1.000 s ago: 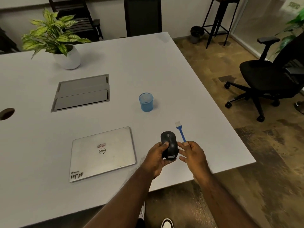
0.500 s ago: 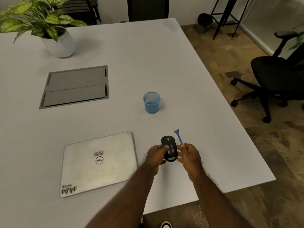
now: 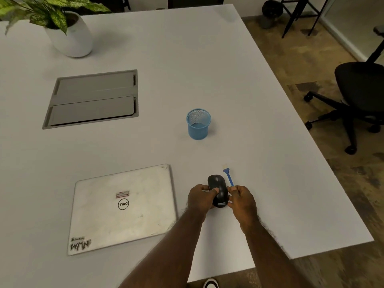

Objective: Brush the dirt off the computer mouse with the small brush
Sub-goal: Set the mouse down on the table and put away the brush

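The left hand (image 3: 200,197) is curled around the black mouse (image 3: 218,189), held above the white table (image 3: 259,142) near its front edge. The right hand (image 3: 242,199) pinches the small blue brush (image 3: 228,176), bristles pointing toward twelve o'clock, just beside the mouse at three o'clock.

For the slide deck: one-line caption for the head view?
Left hand holds black mouse over white table; right hand pinches small blue brush, bristles off the mouse.

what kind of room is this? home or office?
Most likely an office meeting room: a large white table with a built-in cable hatch, a closed laptop on it, and a wheeled office chair beside it.
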Motion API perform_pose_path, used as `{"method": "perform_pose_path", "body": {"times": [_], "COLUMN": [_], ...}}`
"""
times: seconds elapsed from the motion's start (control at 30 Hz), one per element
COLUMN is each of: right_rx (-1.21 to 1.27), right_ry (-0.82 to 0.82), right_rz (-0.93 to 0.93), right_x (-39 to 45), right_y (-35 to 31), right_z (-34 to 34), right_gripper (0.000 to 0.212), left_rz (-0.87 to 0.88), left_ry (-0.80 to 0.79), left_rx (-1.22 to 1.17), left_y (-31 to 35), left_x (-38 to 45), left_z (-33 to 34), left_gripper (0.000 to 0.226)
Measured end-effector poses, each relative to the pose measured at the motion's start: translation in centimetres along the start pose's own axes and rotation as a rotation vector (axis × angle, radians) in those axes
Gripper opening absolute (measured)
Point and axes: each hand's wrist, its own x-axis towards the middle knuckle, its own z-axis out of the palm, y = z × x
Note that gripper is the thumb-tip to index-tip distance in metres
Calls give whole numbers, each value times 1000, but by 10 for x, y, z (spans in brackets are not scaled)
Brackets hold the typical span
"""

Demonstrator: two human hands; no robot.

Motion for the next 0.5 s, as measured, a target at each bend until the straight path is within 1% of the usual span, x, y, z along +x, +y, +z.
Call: {"method": "perform_pose_path", "body": {"times": [0.2,0.5], "right_rx": [-41,-73], "right_ry": [-13,8], "right_rz": [-20,-75], "right_x": [6,3], "right_y": [7,10], "right_z": [0,2], "right_gripper": [26,28], "left_rz": [10,68], "left_ry": [8,57], "left_rx": [46,151], "left_y": [-7,-10], "left_x": [3,2], "left_z": [4,2], "left_gripper": [31,38]}}
